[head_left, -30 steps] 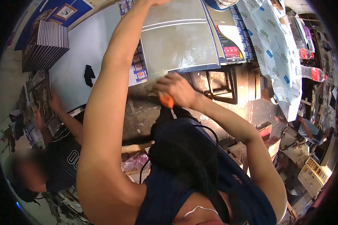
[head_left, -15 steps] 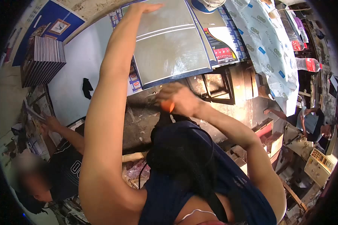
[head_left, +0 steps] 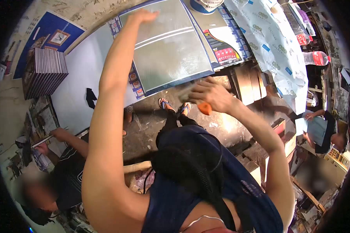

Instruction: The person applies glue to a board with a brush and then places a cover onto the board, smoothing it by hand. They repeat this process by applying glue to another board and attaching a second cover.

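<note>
My left hand [head_left: 143,16] rests on the upper left part of a grey sheet with a dark blue border [head_left: 171,58], its fingers stretched out. Two white lines cross the sheet, and glossy streaks show on its lower half. In my right hand [head_left: 214,95] is an orange-handled brush [head_left: 204,108], held just off the sheet's near edge; its head is blurred. Under the sheet lies blue patterned paper [head_left: 138,83]. A white and blue tub [head_left: 206,6] stands at the sheet's far right corner.
Stacked dark boards [head_left: 46,73] stand at the left on a white table surface [head_left: 77,85] with a black scrap. Light blue printed plastic [head_left: 276,50] drapes over the right side, beside bottles [head_left: 317,58]. One person [head_left: 62,171] works at left, another [head_left: 324,130] at right.
My right hand has moved right with the brush. The view has shifted slightly, and my feet now show below the table. My left hand stays on the sheet.
</note>
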A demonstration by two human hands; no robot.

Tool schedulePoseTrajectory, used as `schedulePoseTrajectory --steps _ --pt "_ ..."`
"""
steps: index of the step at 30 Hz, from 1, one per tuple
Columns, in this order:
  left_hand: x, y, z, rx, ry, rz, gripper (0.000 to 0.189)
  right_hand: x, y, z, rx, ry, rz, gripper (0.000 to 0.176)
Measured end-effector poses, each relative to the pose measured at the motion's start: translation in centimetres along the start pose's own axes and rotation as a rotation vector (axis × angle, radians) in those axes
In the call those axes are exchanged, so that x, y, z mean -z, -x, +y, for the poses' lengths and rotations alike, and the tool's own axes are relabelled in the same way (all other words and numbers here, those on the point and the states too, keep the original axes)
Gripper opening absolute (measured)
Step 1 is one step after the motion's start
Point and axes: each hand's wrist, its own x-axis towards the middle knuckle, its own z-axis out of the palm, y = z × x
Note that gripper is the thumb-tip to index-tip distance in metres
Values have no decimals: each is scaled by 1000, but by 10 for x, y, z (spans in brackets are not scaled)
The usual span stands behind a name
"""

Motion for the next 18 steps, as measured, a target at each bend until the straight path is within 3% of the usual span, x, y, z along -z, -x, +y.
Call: schedulePoseTrajectory --steps 2,3,4,5,6,7,8,9,10,12,13,14,16,18 --pt "-35 35 -16 -216 60 397 69 -5 33 11 -54 -53 296 21" --pt "-49 85 -10 -292 76 750 53 3 45 13 -150 -53 377 19" --pt "-56 138 -1 -266 167 835 45 12 53 14 -249 -53 456 17" --pt "-73 179 -2 -245 273 831 37 13 56 12 -389 -148 640 16" --pt "-96 214 -6 -198 201 812 31 19 49 -3 -698 -196 771 14" --pt "-110 252 0 -87 248 623 28 12 43 -8 -881 -392 813 15" --pt "-126 279 2 -127 211 531 31 0 34 -7 -1055 -588 856 17" --pt "-140 298 5 -105 174 429 33 -25 21 -6 -889 -513 966 20" --pt "-148 311 9 -83 138 329 35 -35 -2 -14 -765 -680 984 21" --pt "-147 324 20 -87 117 296 40 -49 -39 -40 -681 -752 903 21" --pt "-148 325 19 -81 130 288 43 -59 -61 -42 -694 -751 843 20" --pt "-147 325 18 -85 110 272 44 -60 -67 -44 -713 -497 789 21" --pt "-143 327 17 -94 73 240 45 -66 -58 -31 -771 -484 821 23" --pt "-144 328 12 -110 85 242 45 -47 -26 -10 -1040 -392 749 34"
